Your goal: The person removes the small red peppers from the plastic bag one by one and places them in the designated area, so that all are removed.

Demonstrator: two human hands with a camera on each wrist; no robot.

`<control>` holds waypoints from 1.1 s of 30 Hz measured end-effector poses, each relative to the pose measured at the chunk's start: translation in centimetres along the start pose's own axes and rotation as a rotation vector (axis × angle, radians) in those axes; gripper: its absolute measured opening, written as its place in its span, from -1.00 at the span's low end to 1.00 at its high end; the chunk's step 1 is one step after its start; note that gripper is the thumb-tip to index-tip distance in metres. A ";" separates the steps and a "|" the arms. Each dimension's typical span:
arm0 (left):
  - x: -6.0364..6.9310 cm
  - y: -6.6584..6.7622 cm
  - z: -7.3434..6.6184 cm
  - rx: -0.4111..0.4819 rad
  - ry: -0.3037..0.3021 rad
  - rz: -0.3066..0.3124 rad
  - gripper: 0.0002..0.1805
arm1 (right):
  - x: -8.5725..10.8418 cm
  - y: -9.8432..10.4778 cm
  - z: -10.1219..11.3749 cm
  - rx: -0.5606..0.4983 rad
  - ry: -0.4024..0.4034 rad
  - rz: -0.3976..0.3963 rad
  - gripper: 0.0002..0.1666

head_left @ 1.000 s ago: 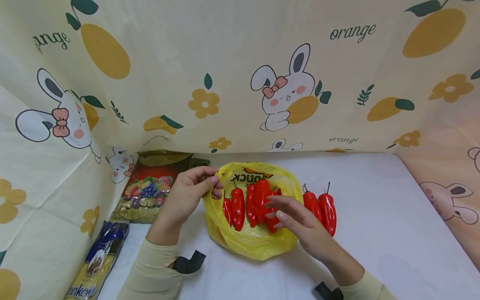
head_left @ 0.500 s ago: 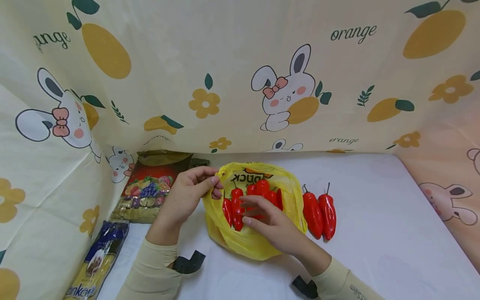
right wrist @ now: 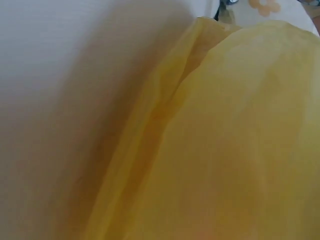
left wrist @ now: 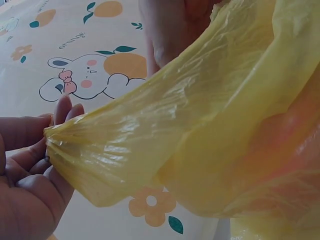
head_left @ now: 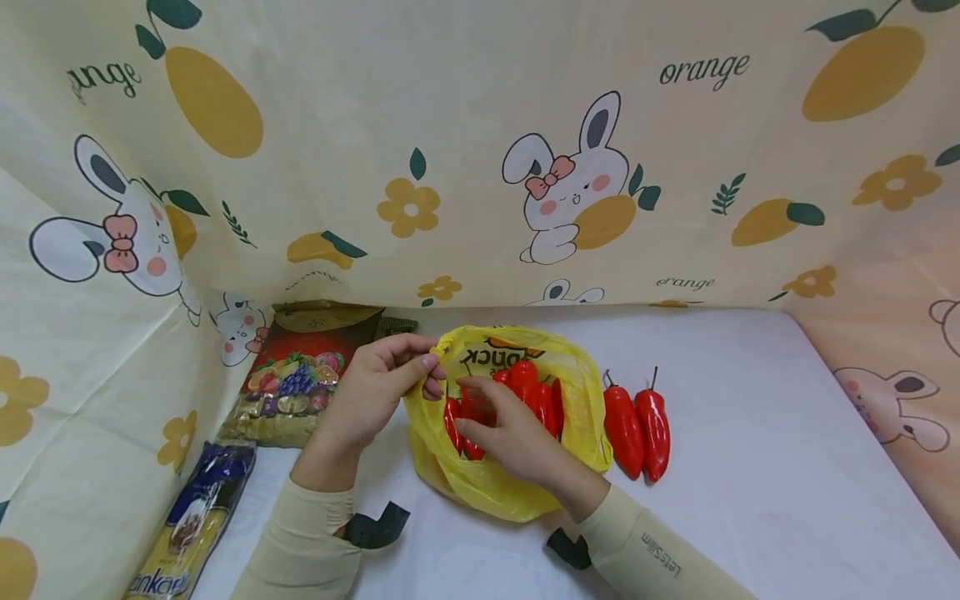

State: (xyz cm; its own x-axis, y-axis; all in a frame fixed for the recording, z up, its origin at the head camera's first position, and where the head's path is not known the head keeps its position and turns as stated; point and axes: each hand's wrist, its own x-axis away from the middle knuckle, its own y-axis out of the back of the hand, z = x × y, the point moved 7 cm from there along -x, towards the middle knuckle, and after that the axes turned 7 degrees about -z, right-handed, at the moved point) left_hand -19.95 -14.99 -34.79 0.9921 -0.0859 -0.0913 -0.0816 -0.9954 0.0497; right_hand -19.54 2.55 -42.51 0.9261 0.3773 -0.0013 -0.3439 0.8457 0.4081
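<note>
A yellow plastic bag (head_left: pixel 517 498) with dark lettering lies with its mouth facing up in the head view. Several glossy red chili peppers (head_left: pixel 525 382) rest inside it. My left hand (head_left: pixel 382 379) pinches the gathered left edge of the bag between thumb and fingers, clearest in the left wrist view. Inside the mouth, my right hand (head_left: pixel 517 433) is over the leftmost peppers, thumb and fingers apart, partly covering them. Only the bag's outer side fills the right wrist view; that hand is hidden there. Two more red peppers (head_left: pixel 654 433) lie side by side just right of the bag.
At the left, a brown-gold pouch with a fruit picture (head_left: pixel 288 379) leans near the printed backdrop (head_left: pixel 465 208). In front of it lies a blue and yellow pasta packet (head_left: pixel 197 521). White cloth (head_left: pixel 750 467) covers the table.
My right hand has moved left across the bag's mouth, from the right-hand peppers to the leftmost ones. The left hand keeps its pinch on the bag's edge in place.
</note>
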 end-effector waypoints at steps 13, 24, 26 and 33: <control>-0.1 -0.1 0.0 0.026 -0.009 0.004 -0.78 | -2.0 -1.2 0.1 0.166 -0.093 -0.059 -0.19; 0.0 0.0 0.0 0.018 -0.008 0.000 -0.78 | -2.8 -2.0 0.0 0.346 -0.180 -0.058 -0.21; 0.0 0.0 0.0 0.013 -0.008 0.000 -0.79 | -2.9 -2.2 0.0 0.390 -0.197 -0.048 -0.21; 0.0 0.0 0.0 0.016 -0.020 0.005 -0.79 | -3.5 -3.0 -0.3 0.552 -0.190 -0.018 -0.25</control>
State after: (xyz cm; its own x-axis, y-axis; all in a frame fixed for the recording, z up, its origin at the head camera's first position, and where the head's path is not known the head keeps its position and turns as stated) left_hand -19.95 -14.97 -34.80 0.9896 -0.0914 -0.1108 -0.0881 -0.9955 0.0341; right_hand -21.77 -1.20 -44.00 0.9601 0.2472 0.1309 -0.2438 0.5103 0.8247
